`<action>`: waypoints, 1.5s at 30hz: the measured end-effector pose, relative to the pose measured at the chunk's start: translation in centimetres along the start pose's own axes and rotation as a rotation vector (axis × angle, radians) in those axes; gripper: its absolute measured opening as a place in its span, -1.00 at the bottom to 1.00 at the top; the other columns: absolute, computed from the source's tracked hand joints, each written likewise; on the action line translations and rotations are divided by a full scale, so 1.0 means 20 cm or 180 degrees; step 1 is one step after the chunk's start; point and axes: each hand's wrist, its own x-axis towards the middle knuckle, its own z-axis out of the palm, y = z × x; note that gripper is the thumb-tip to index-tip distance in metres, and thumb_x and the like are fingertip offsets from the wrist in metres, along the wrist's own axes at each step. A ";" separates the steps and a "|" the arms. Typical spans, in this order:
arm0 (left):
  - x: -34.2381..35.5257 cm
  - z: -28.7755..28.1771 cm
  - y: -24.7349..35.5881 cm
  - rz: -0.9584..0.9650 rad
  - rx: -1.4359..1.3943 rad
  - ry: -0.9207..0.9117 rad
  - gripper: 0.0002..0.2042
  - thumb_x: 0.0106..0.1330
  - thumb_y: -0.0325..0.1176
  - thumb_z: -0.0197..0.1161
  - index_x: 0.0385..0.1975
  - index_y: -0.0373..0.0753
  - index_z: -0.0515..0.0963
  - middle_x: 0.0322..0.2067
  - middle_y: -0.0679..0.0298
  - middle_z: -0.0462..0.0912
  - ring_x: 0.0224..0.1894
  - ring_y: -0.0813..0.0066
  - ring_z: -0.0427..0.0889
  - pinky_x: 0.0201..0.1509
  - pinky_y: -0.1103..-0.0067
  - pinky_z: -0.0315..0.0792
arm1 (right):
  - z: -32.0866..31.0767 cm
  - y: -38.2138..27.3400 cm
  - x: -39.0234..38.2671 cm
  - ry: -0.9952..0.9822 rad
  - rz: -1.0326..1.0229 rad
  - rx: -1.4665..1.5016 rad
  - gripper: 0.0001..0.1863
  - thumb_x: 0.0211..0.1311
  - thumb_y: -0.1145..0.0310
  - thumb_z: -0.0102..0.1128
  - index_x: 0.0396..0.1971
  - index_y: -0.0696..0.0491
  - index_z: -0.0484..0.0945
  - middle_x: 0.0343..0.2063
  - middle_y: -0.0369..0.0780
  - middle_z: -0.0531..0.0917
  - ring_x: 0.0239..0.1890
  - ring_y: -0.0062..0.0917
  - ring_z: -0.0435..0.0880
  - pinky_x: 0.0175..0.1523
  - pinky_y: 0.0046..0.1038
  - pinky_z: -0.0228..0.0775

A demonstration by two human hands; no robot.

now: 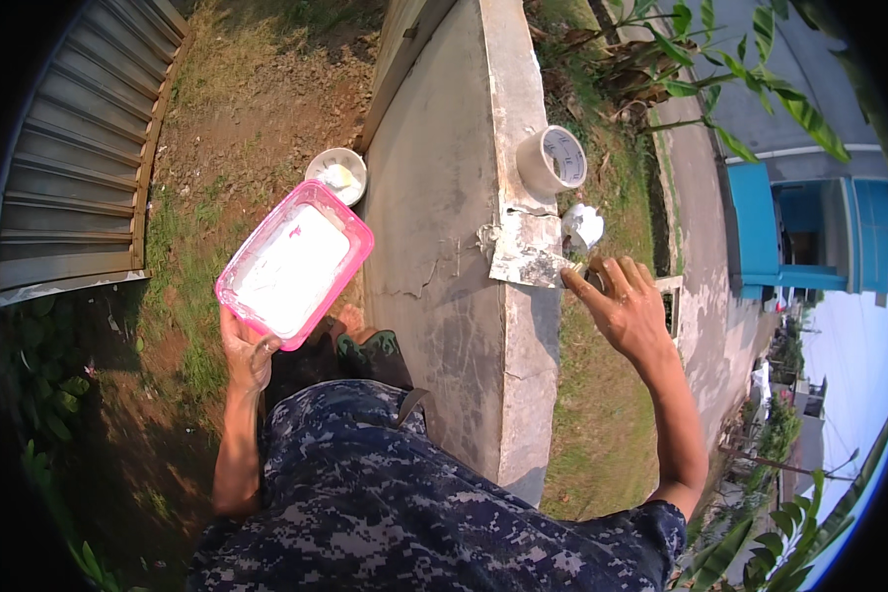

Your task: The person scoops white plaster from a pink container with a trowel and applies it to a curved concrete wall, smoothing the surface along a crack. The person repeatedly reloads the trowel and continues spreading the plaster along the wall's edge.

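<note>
My left hand [250, 360] grips the lower end of a pink rectangular plastic tub [350, 237] filled with white paste. My right hand [617, 301] is closed on a scraper [574, 275] at the top of the concrete wall, against a patch of white filler [523, 261] spread there. Part of the scraper is hidden by my fingers. A white cylindrical container [538, 168] lies or stands on the wall top just beyond the patch, and a white lump [582, 227] is beside it. A white bowl [339, 173] with white material sits left of the wall, behind the tub.
The cracked wall [424, 296] runs away from me. To its left are dirt, weeds and a corrugated metal panel [79, 158]. To its right are grass, leafy plants, a paved lane [696, 335] and a blue-fronted building [755, 227]. My bare foot shows below the tub.
</note>
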 end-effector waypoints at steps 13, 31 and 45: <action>-0.05 -0.19 -0.10 -0.0176 -0.0095 0.0153 0.09 -0.17 -0.09 0.64 0.33 -0.32 0.06 0.25 0.16 0.29 0.30 0.31 0.29 0.41 0.37 0.14 | -0.30 0.06 0.05 -0.0607 0.0116 -0.0423 -0.62 0.12 0.41 0.17 -0.03 -0.22 0.58 -0.27 -0.28 0.49 -0.22 -0.44 0.51 -0.15 -0.38 0.37; 0.09 -0.40 -0.17 -0.0382 -0.0153 -0.0166 -0.05 -0.03 -0.21 0.58 0.33 -0.30 0.09 0.22 0.17 0.32 0.27 0.32 0.33 0.34 0.37 0.24 | -0.20 0.04 0.09 -0.0756 0.0359 -0.0081 -0.62 0.15 0.42 0.13 -0.02 -0.25 0.58 -0.20 -0.24 0.49 -0.20 -0.37 0.55 -0.13 -0.37 0.47; 0.26 -0.43 -0.13 -0.0498 0.0033 -0.0333 0.02 -0.10 -0.14 0.62 0.33 -0.32 0.09 0.22 0.17 0.33 0.25 0.34 0.35 0.34 0.39 0.23 | -0.21 -0.13 0.22 -0.1271 0.0309 -0.0460 -0.63 0.18 0.36 0.09 0.01 -0.20 0.57 -0.06 -0.21 0.47 -0.07 -0.38 0.51 -0.04 -0.41 0.41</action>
